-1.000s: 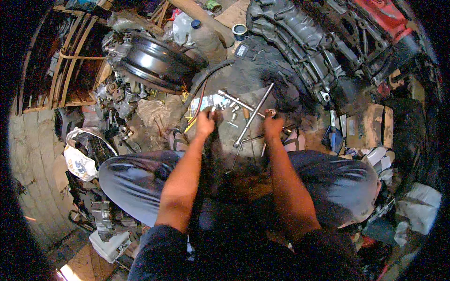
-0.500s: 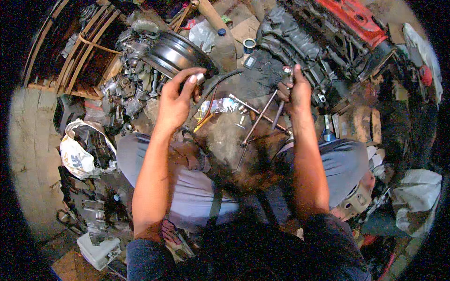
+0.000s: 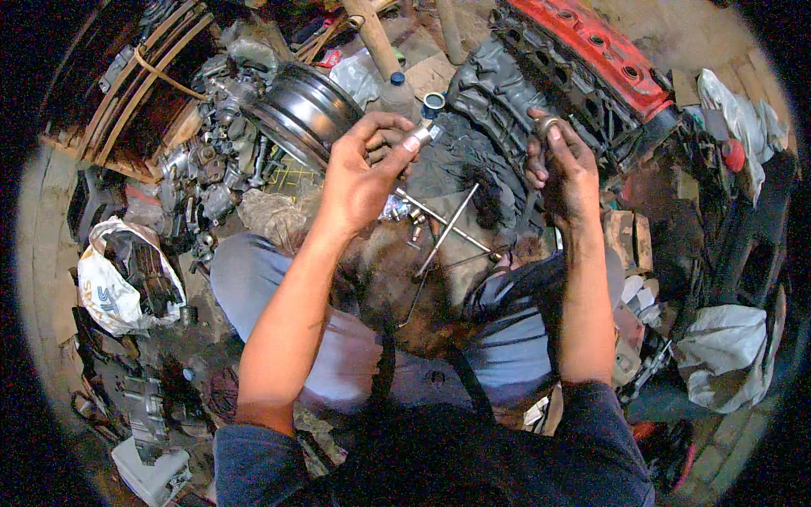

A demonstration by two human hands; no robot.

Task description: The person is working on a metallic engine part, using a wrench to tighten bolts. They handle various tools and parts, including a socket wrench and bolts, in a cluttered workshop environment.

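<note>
My left hand (image 3: 361,182) is raised above the floor, thumb and fingers pinching a small silver metal cylinder (image 3: 421,135). To its right, my right hand (image 3: 573,169) is closed around a small round metal piece (image 3: 547,123), mostly covered by the fingers. The two hands are apart. Between and below them on the dirty floor lies a cross-shaped lug wrench (image 3: 452,221). Several small metal fittings (image 3: 417,221) are beside it, partly behind my left wrist.
A steel wheel rim (image 3: 308,106) stands beyond my left hand, near piled metal parts (image 3: 224,160). An engine block with a red cover (image 3: 604,42) lies at the far right. A plastic bottle (image 3: 395,95) and a small open can (image 3: 433,101) stand ahead. A white sack (image 3: 118,279) sits left.
Both hands have shifted rightward in view, the left still holding the silver cylinder. The round metal piece now shows in my right hand. The head view has turned slightly.
</note>
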